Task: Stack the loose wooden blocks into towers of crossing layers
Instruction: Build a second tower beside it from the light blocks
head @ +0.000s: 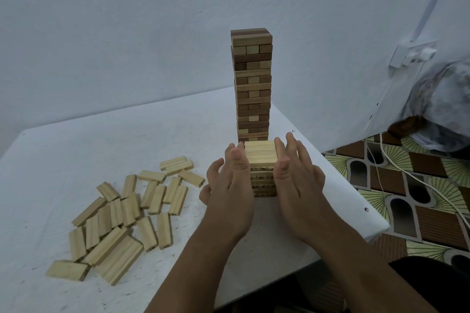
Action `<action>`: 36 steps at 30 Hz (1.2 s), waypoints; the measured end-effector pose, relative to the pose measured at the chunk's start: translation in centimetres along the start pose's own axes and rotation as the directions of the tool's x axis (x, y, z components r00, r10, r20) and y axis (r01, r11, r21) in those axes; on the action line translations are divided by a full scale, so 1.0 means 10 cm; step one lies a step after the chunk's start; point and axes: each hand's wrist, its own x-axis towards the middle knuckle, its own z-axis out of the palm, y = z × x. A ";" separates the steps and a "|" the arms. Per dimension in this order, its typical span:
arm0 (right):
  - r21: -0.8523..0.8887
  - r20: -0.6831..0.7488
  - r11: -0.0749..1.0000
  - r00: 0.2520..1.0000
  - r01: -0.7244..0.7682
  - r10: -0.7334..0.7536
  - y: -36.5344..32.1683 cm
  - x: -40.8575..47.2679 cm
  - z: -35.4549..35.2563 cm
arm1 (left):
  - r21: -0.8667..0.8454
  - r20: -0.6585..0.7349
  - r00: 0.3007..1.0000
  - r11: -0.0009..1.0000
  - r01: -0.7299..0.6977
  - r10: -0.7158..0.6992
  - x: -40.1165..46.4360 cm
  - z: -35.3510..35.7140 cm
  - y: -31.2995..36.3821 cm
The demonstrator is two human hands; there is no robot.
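Two hands, left hand [230, 183] and right hand [296, 178], press straight fingers flat against a short pale tower [262, 168]; tall tower [252, 84] at twelve o'clock; loose blocks [124, 213] at nine.

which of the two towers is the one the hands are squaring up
The short pale tower nearest the camera: left hand and right hand flank its sides. The tall tower behind, with darker brown blocks mixed in, stands untouched.

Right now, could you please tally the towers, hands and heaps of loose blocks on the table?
Towers: 2, the tall tower and the short tower
Hands: 2, left hand and right hand
Heap of loose blocks: 1
Total: 5
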 end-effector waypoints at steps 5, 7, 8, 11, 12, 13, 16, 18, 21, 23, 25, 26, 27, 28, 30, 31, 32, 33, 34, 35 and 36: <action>-0.005 0.000 1.000 1.000 -0.017 0.017 0.01 0.02 0.01 | -0.015 0.000 1.000 1.000 0.019 -0.019 -0.01 -0.01 0.01; -0.007 -0.001 1.000 1.000 -0.018 0.018 0.01 0.02 0.01 | -0.010 0.003 1.000 1.000 0.022 -0.022 -0.01 -0.01 0.02; -0.007 -0.001 1.000 1.000 -0.018 0.018 0.01 0.02 0.01 | -0.004 0.005 1.000 1.000 0.018 -0.018 -0.01 -0.01 0.02; -0.011 -0.004 1.000 1.000 -0.015 0.015 0.03 0.01 0.01 | 0.000 0.013 1.000 1.000 0.002 -0.002 -0.02 -0.02 0.00; -0.010 -0.007 1.000 1.000 -0.014 0.014 0.03 0.01 0.01 | -0.005 0.013 1.000 1.000 0.006 -0.006 -0.02 -0.03 0.00; -0.007 -0.007 1.000 1.000 -0.016 0.016 0.04 0.01 0.01 | -0.012 0.008 1.000 1.000 0.010 -0.009 -0.02 -0.03 0.00; 0.022 -0.028 1.000 0.999 -0.018 0.018 0.03 0.01 -0.02 | -0.050 -0.021 0.999 0.998 -0.032 0.031 -0.05 -0.07 0.04; 0.040 -0.081 0.999 0.997 0.013 -0.010 -0.01 -0.01 -0.06 | -0.077 -0.039 0.991 0.988 -0.132 0.129 -0.10 -0.14 0.09; 0.016 -0.291 0.990 0.948 0.138 -0.128 -0.16 -0.06 -0.11 | -0.063 -0.140 0.964 0.969 -0.238 0.227 -0.16 -0.29 0.13; 0.001 -0.437 0.957 0.861 0.290 -0.261 -0.26 -0.12 -0.10 | -0.053 -0.212 0.943 0.961 -0.271 0.254 -0.20 -0.40 0.10; -0.009 -0.488 0.913 0.795 0.408 -0.360 -0.35 -0.19 -0.05 | -0.005 -0.256 0.912 0.943 -0.333 0.321 -0.26 -0.53 0.04; -0.006 -0.476 0.896 0.787 0.444 -0.393 -0.40 -0.23 -0.01 | 0.034 -0.269 0.894 0.931 -0.363 0.358 -0.29 -0.61 -0.01; -0.001 -0.442 0.886 0.794 0.464 -0.417 -0.44 -0.26 0.04 | 0.086 -0.270 0.882 0.922 -0.377 0.386 -0.32 -0.70 -0.09; 0.000 -0.390 0.881 0.812 0.472 -0.435 -0.47 -0.29 0.09 | 0.141 -0.266 0.879 0.918 -0.370 0.395 -0.36 -0.80 -0.18; -0.018 -0.233 0.888 0.862 0.460 -0.451 -0.52 -0.34 0.20 | 0.241 -0.273 0.877 0.911 -0.335 0.395 -0.43 -0.97 -0.37; -0.029 -0.135 0.890 0.881 0.455 -0.454 -0.56 -0.36 0.26 | 0.288 -0.280 0.872 0.901 -0.323 0.402 -0.49 -1.07 -0.47; -0.043 -0.041 0.891 0.890 0.452 -0.454 -0.57 -0.38 0.31 | 0.323 -0.283 0.868 0.893 -0.314 0.407 -0.52 -1.13 -0.55; -0.054 0.037 0.888 0.890 0.456 -0.455 -0.59 -0.40 0.37 | 0.343 -0.290 0.871 0.893 -0.291 0.396 -0.57 -1.19 -0.63; -0.069 0.094 0.881 0.883 0.467 -0.461 -0.62 -0.41 0.42 | 0.359 -0.299 0.879 0.897 -0.257 0.372 -0.59 -1.25 -0.70; -0.089 0.136 0.873 0.874 0.480 -0.467 -0.65 -0.43 0.47 | 0.384 -0.308 0.888 0.899 -0.212 0.341 -0.60 -1.30 -0.76; -0.112 0.169 0.864 0.866 0.491 -0.471 -0.67 -0.44 0.53 | 0.412 -0.307 0.899 0.895 -0.171 0.312 -0.61 -1.34 -0.82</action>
